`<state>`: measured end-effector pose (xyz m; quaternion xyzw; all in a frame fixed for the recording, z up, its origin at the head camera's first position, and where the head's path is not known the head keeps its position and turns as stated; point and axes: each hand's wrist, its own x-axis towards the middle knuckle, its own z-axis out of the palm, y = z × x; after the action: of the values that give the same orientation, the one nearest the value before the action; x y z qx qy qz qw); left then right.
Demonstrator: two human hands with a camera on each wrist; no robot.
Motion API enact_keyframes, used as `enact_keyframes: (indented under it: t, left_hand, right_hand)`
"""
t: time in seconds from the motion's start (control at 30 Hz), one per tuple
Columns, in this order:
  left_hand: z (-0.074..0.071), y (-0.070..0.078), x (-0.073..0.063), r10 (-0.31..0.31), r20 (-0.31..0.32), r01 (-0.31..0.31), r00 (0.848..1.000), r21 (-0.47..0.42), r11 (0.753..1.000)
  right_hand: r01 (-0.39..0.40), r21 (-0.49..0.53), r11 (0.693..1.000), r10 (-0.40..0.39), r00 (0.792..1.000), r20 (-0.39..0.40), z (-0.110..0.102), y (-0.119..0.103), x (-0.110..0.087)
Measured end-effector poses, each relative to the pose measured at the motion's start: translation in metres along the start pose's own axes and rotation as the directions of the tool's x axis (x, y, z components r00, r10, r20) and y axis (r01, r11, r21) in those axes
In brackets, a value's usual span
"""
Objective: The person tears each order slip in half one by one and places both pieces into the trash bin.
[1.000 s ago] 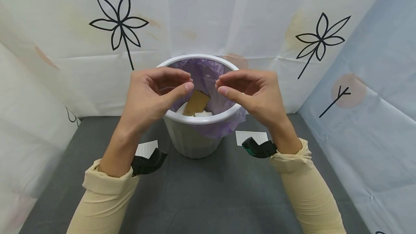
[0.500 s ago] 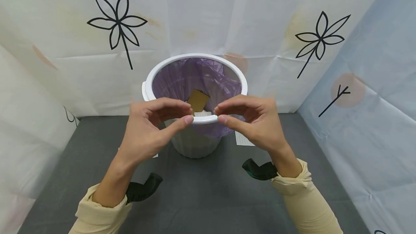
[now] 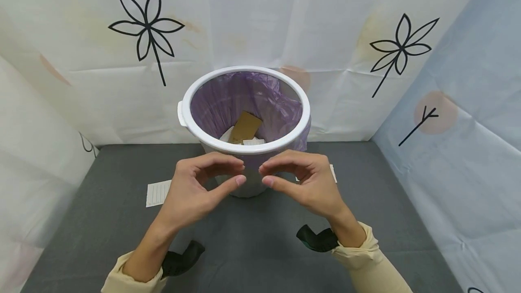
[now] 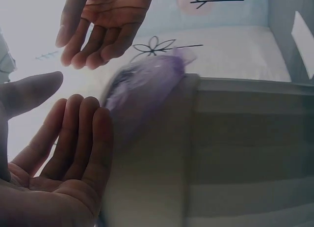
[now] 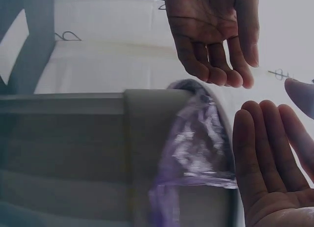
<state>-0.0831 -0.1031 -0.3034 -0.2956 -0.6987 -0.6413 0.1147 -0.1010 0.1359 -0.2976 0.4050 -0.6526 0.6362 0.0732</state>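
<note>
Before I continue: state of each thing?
White bin: upright, uncovered.
Purple liner: inside bin, partly over its rim.
Brown card: inside bin.
White scraps: inside bin.
Left paper: flat, partly hidden.
Right paper: flat, mostly hidden.
Left hand: fingers curved, holding nothing.
Right hand: fingers curved, holding nothing.

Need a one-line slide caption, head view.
Bare left hand and right hand, both empty, before a round white-rimmed bin with purple plastic liner and brown rectangular card inside.

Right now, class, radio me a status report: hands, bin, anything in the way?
Left hand and right hand empty, in front of the white bin. Bin upright, brown card inside. Possible snag: purple liner hanging over the outside.
</note>
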Motion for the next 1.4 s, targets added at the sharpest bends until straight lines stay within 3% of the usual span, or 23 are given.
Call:
enact_keyframes:
  t: [0.43, 0.67, 0.9, 1.07, 1.23, 1.4]
  left_hand:
    - [0.006, -0.034, -0.021, -0.087, 0.030, 0.088, 0.996, -0.021, 0.996]
    - [-0.002, -0.054, -0.031, -0.149, 0.019, 0.149, 0.989, -0.019, 0.989]
    - [-0.026, -0.082, -0.045, -0.223, -0.026, 0.224, 0.974, 0.029, 0.974]
    - [-0.051, -0.101, -0.055, -0.289, -0.090, 0.296, 0.953, 0.082, 0.952]
    - [-0.078, -0.119, -0.065, -0.351, -0.183, 0.381, 0.918, 0.162, 0.910]
    - [-0.104, -0.139, -0.079, -0.358, -0.268, 0.430, 0.894, 0.289, 0.855]
  right_hand:
    - [-0.109, 0.062, 0.992, 0.111, 0.994, -0.024, 0.013, 0.034, -0.036]
    - [-0.176, 0.078, 0.981, 0.179, 0.983, -0.031, 0.023, 0.051, -0.050]
    - [-0.238, 0.105, 0.966, 0.241, 0.970, -0.019, 0.036, 0.065, -0.058]
    - [-0.258, 0.123, 0.958, 0.259, 0.966, 0.002, 0.043, 0.074, -0.062]
    - [-0.306, 0.134, 0.942, 0.307, 0.952, 0.017, 0.050, 0.083, -0.064]
    - [-0.368, 0.141, 0.919, 0.366, 0.930, 0.036, 0.059, 0.089, -0.065]
